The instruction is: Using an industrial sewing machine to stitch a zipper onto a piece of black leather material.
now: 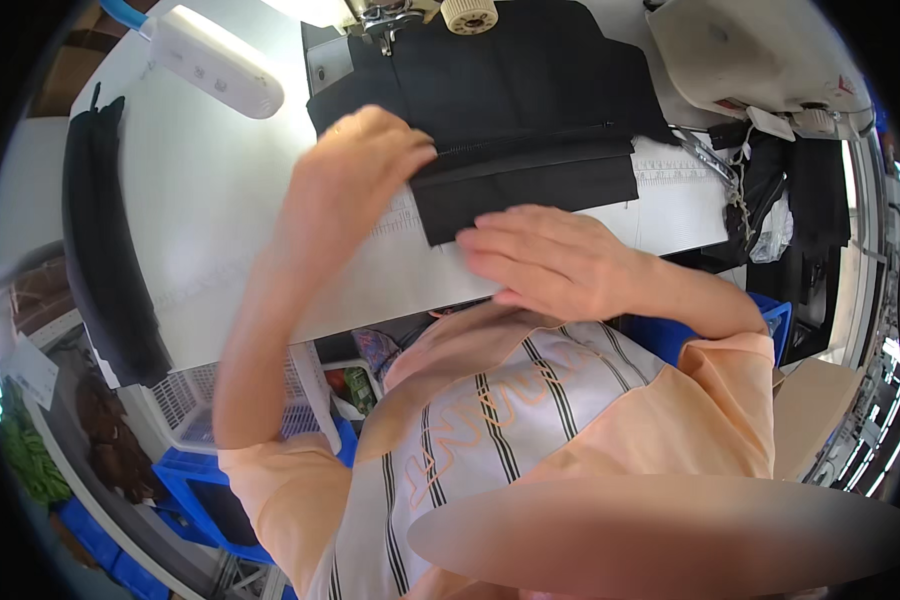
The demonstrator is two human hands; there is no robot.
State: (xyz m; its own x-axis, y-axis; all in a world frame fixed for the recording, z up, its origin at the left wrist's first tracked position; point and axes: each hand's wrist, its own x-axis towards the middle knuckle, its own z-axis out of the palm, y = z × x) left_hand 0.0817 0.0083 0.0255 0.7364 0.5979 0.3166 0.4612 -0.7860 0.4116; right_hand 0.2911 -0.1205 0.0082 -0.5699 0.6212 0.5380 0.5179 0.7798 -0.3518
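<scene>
A black fabric piece (490, 95) lies spread under the sewing machine head (385, 20). A zipper (530, 137) runs across it, and a folded black flap (530, 190) lies on the near side. My left hand (365, 150) is over the fabric's left edge at the zipper's end; its fingers are bent and blurred, so their grip is unclear. My right hand (550, 260) has its fingers stretched out side by side, at the flap's near edge. It holds nothing that I can see.
A white lamp (220, 65) reaches in at the upper left. Black fabric strips (105, 240) hang over the table's left end. Scissors (705, 152) lie right of the fabric, near dark cloth and thread. A white plastic basket (245, 395) stands below the white table (220, 230).
</scene>
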